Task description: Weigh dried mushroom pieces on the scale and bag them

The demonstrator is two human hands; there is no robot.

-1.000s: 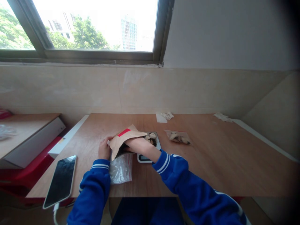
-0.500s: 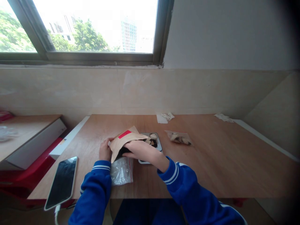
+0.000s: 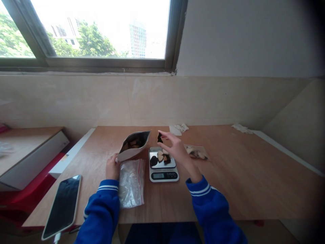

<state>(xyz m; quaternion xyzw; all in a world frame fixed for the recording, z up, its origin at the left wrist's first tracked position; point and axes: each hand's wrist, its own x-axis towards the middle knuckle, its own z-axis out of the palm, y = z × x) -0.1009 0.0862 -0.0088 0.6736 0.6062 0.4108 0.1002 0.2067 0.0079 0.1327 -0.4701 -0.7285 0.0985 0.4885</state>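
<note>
Holding one black wedge-shaped piece [image 3: 159, 137] in the right fingers [image 3: 163, 133], the right hand [image 3: 176, 148] hung just above the scale; the fingers were pinched on the piece, not released. The left fingers [image 3: 115, 160] were curled against the lower corner of a kraft-paper pouch with a silver foil lining [image 3: 132, 151], so the left hand [image 3: 112, 168] was gripping it, mouth open and tilted upward.

Change: the pouch had moved off the scale to just left of it, the right hand was out of the pouch, and the pan was exposed.

Count: four pieces lay on the shiny steel pan [image 3: 152, 154] of a white digital kitchen scale [image 3: 169, 179]: two black, one tan-faced, one pale. The fifth was in the fingers. More brown pieces showed inside the pouch, count unclear. The scale's one display [image 3: 158, 175] was lit, digits unreadable.

Further out: one clear zip bag with a red stripe [image 3: 131, 183] lay flat beside the scale, one small clear bag of pale pieces [image 3: 196, 152] lay to the right, one smartphone [image 3: 62, 206] lay at the left edge, and two white tissue scraps [image 3: 179, 128] sat at the back of the wooden bench [image 3: 228, 189].
</note>
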